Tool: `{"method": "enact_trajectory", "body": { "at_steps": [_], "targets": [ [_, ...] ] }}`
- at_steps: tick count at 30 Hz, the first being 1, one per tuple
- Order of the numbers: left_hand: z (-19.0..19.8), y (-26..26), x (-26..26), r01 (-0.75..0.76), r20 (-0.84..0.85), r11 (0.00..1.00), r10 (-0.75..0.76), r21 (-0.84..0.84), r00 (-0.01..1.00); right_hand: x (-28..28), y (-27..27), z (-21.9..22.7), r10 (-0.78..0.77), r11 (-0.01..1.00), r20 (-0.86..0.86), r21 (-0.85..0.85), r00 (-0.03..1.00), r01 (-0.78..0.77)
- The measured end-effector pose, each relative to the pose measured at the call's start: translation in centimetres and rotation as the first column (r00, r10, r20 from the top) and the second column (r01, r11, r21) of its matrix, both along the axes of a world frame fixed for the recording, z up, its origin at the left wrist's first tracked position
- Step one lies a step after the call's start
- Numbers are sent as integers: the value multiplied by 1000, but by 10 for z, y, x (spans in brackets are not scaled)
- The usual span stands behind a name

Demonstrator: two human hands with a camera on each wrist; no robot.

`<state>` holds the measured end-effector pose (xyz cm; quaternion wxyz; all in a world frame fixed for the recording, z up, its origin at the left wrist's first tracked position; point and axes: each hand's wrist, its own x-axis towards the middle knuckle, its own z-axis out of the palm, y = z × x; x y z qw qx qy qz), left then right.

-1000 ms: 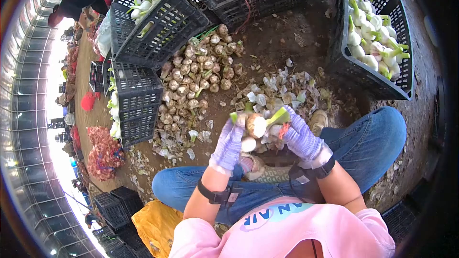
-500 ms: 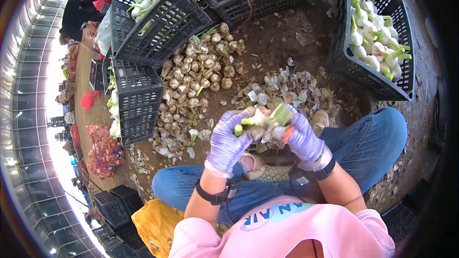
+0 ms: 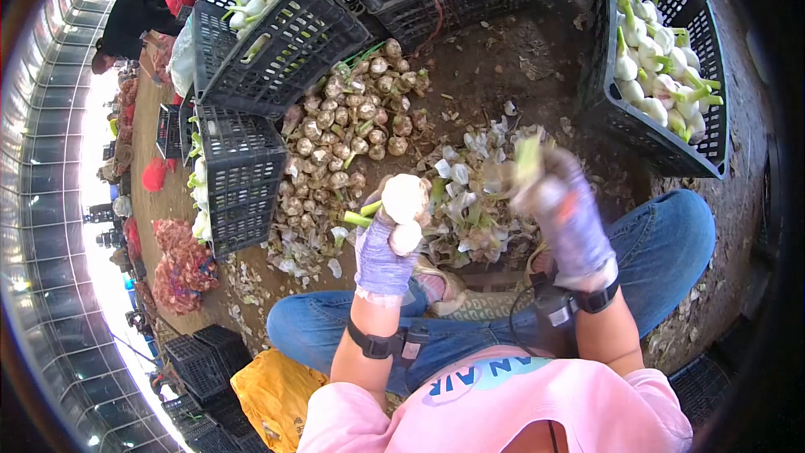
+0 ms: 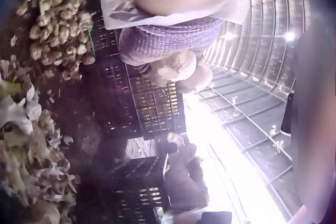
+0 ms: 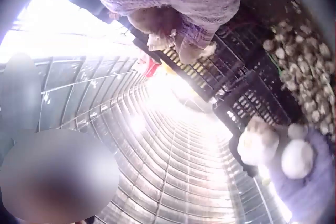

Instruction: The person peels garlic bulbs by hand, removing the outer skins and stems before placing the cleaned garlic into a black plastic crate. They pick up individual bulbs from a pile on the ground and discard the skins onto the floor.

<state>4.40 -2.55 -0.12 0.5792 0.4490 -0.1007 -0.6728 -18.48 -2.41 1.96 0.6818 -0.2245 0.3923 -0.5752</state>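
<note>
In the head view the gloved left hand [image 3: 381,256] holds two pale garlic bulbs, a larger one [image 3: 406,199] above a smaller one [image 3: 406,239], with green stems [image 3: 360,218] poking out to the left. Both bulbs also show in the right wrist view, large [image 5: 258,142] and small [image 5: 297,159]. The right hand [image 3: 574,226] is blurred, apart from the left, above the peelings [image 3: 478,210]. Its fingers pinch a blurred green-and-white leafy piece [image 3: 528,161]. Papery bits [image 5: 160,41] show by its fingertips in the right wrist view.
Unpeeled garlic [image 3: 352,117] lies heaped on the ground ahead. Black crates [image 3: 247,189] stand left and behind it; another crate [image 3: 599,122] with white bulbs is at right. Crossed legs in jeans [image 3: 662,235] frame the near ground. Another person [image 3: 138,13] bends at far left.
The hands, together half a second ago, have parted: the right moved right with the leafy piece, the left turned and shows two pale bulbs. The far person shifted slightly.
</note>
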Motion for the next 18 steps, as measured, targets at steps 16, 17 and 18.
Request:
{"method": "enact_trajectory", "body": {
  "at_steps": [16, 17, 18],
  "targets": [
    [-30, 2, -17, 203, -12, 930, -209, 307, 978, 18, -16, -21, -10, 996, 234, -87, 972, 31],
    [-29, 0, -18, 222, -105, 950, -203, 221, 974, 14, -14, -26, 19, 1000, 127, -26, 992, -16],
    [-23, -3, -21, 222, -107, 951, -203, 216, 973, 12, -12, -34, 58, 998, 22, 36, 998, -59]
  ]
}}
